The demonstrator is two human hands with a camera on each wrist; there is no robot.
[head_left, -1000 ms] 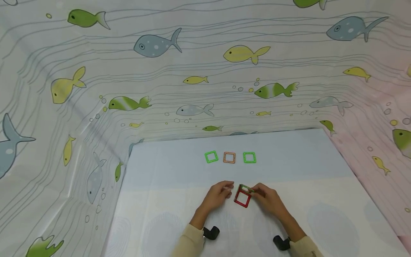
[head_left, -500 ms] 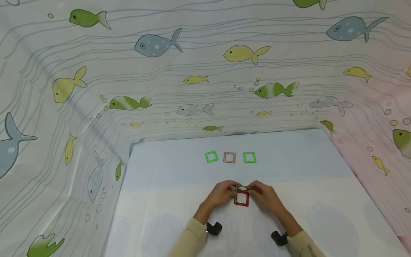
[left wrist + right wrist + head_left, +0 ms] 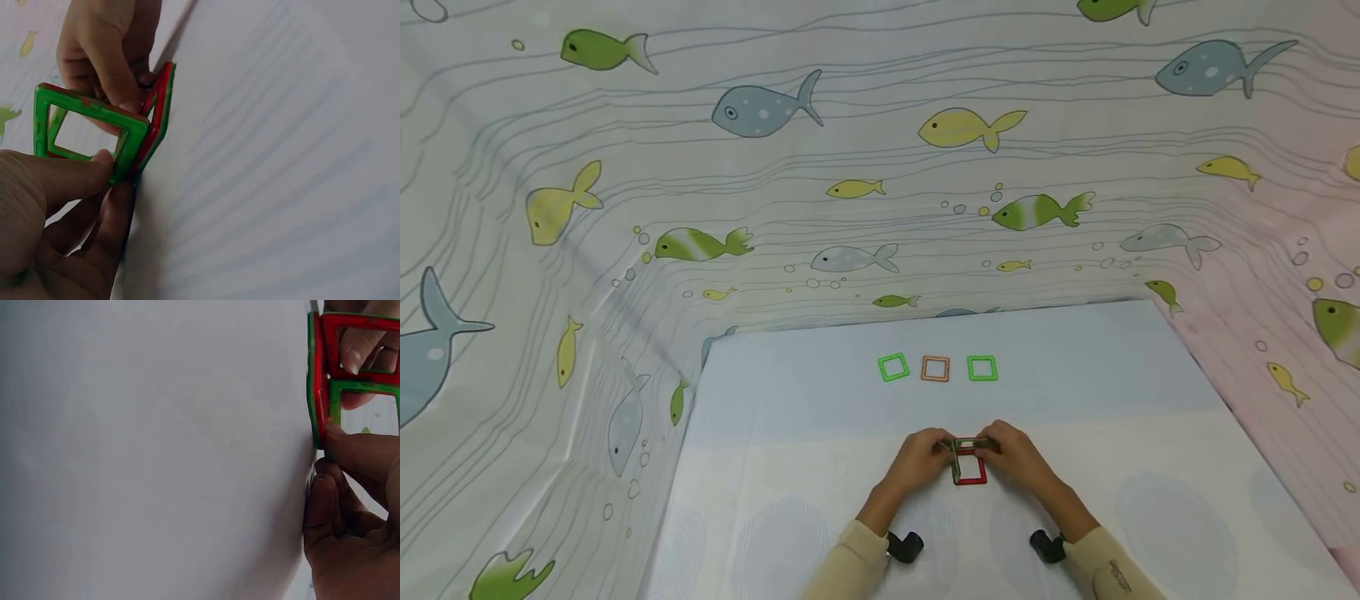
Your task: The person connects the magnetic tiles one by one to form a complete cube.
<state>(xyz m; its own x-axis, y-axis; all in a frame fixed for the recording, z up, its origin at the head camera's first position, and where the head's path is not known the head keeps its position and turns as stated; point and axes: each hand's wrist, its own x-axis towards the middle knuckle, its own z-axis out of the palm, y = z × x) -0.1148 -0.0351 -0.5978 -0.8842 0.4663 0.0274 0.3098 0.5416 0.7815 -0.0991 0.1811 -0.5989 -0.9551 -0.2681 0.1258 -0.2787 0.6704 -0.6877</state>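
A red square magnetic tile [image 3: 972,481] lies flat on the table between the hands. Along its left edge a second tile [image 3: 81,105] stands up, green on its outer face. A third tile [image 3: 972,440] stands along the far edge and shows green in the right wrist view. My left hand [image 3: 919,458] pinches the left standing tile, thumb [image 3: 103,164] on its green face. With thumb and fingers, my right hand [image 3: 1018,457] pinches the far tile at its right end. The fingers cover parts of both standing tiles.
Farther back on the table lie a green tile [image 3: 893,367], an orange tile [image 3: 936,368] and another green tile [image 3: 982,368] in a row. Fish-printed sheeting [image 3: 850,217] rises behind the table [image 3: 1075,358] and along its sides.
My left hand has come in from the left and taken hold of the left tile. The joined tiles have turned to sit squarer; my right hand stays on the far tile.
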